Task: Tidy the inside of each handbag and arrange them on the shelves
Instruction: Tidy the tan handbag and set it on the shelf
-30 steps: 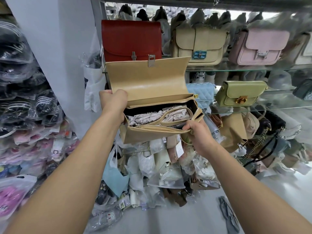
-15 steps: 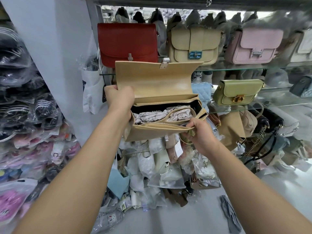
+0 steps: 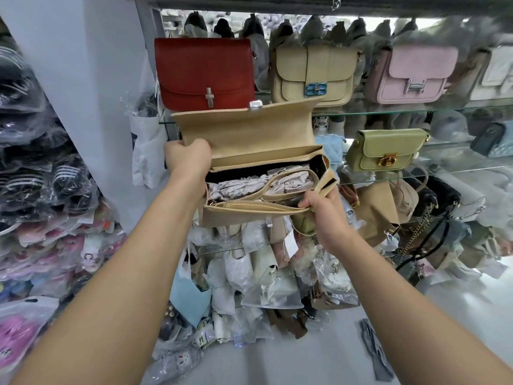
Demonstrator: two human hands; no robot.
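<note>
I hold a tan handbag [image 3: 249, 215] in mid-air before the glass shelves, its flap [image 3: 247, 132] raised and its top zip undone. Crumpled stuffing paper [image 3: 249, 183] and a tan strap fill the inside. My left hand [image 3: 188, 157] grips the bag's left end at the flap hinge. My right hand [image 3: 323, 209] pinches the front right edge by the zip. On the top glass shelf [image 3: 416, 108] stand a red bag [image 3: 204, 70], a beige bag [image 3: 313, 73] and a pink bag [image 3: 413, 73]. A green bag [image 3: 384, 150] sits one shelf lower.
A heap of plastic-wrapped bags [image 3: 263, 273] lies on the floor under the shelves. Bagged goods [image 3: 41, 190] are stacked at the left beside a white pillar [image 3: 83, 65]. More bags with chain straps [image 3: 422, 218] crowd the lower right shelf.
The tan bag has shifted slightly right and up toward the shelves, its flap now overlapping the red bag's lower edge. My right hand has moved from under the corner to the front zip edge.
</note>
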